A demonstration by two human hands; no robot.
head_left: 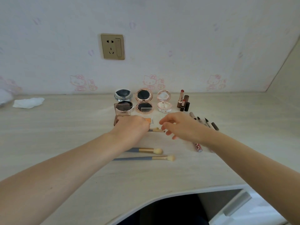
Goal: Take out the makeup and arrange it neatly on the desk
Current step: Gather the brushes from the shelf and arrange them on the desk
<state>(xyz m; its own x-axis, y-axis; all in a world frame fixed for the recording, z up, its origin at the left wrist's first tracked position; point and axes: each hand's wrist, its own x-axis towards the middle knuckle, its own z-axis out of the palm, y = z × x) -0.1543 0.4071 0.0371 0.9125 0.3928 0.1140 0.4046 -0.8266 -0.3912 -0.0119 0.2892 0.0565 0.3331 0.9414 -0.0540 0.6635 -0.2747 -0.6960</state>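
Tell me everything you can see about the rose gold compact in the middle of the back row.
The rose gold compact is round, metallic-looking, and stands open on the desk. Its lid is tilted up toward the wall; lid and base both show dark round insides. It sits between the silver compact and the pale pink compact. No hand touches it.

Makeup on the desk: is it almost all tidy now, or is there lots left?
Mostly tidy. Three open compacts sit in a row by the wall, lipsticks stand beside them, pens lie at the right, and two brushes lie side by side. The left hand holds a small brush; the right hand reaches toward it. That brush still needs placing.
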